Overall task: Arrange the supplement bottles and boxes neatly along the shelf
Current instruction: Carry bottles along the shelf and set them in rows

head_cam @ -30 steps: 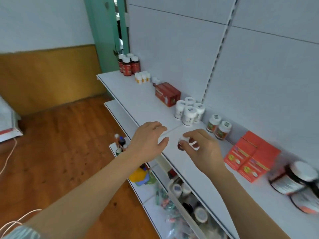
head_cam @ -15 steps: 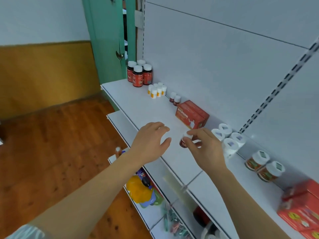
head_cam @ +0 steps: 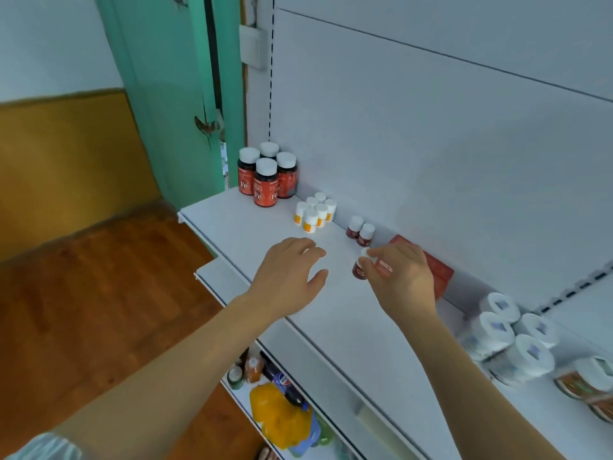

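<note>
Two small dark-red bottles point(head_cam: 361, 230) already stand against the back panel; a third matching small bottle point(head_cam: 361, 267) is pinched by its white cap in the right hand point(head_cam: 403, 280), over the shelf point(head_cam: 238, 227) just near of that pair. Can't tell if its base is touching the shelf yet. Left hand point(head_cam: 288, 277) hovers over bare shelf to the left, fingers loosely spread, holding nothing.

Progress, by my read: most of it looks sorted. Far left: four tall Fe bottles point(head_cam: 267, 175) clustered in the corner. Next right: six small white-and-orange bottles point(head_cam: 315, 210) packed tight. Then the dark-red pair. Red box point(head_cam: 438, 270) sits behind the right hand against the back, partly hidden. Right of that: white-capped tubs point(head_cam: 510, 340), grouped, blurred. At the right edge, two jars point(head_cam: 590, 383) with red labels, cut off.

Left to do: set the held bottle beside its two mates. Groups look clustered rather than lined up, so spacing may need a pass. Anything further right is out of view.
</note>
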Available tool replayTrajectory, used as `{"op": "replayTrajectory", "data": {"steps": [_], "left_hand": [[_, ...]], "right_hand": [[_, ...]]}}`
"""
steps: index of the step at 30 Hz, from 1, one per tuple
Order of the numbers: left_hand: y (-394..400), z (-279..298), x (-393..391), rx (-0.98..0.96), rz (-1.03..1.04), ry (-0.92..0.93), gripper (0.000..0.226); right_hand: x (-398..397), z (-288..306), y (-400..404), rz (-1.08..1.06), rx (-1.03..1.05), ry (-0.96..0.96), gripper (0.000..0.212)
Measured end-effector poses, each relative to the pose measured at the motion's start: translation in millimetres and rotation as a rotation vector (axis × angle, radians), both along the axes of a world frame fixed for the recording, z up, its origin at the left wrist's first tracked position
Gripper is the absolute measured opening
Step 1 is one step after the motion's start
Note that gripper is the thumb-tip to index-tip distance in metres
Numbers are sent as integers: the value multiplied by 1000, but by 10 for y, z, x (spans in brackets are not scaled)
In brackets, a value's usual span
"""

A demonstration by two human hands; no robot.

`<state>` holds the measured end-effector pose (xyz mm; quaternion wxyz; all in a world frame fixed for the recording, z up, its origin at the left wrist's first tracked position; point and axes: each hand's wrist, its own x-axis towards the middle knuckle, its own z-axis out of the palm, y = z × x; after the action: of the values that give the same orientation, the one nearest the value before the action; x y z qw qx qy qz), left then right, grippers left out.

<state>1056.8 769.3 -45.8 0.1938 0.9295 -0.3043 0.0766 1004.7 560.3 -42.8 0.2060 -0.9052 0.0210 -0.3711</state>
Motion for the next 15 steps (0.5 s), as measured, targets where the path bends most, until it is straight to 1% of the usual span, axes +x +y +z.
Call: {"op": "replayTrajectory", "data": {"steps": [3,6,10,15], "left_hand": [[-46,-17,414,12,-31,-23,43],[-125,-11,769,23,-92,-67,42],[-220,-44,1182,1,-158,-86,40],[-321,-185,1569,-24,-297,-93,37]], "right_hand": [[363,-83,-5,-11,-61,-67,10],[687,-203,-42,-81,-90,-11,7],[987,-343,-11,-196,-143,74,9],[1151,-572,89,-277,-274,96,15]]}}
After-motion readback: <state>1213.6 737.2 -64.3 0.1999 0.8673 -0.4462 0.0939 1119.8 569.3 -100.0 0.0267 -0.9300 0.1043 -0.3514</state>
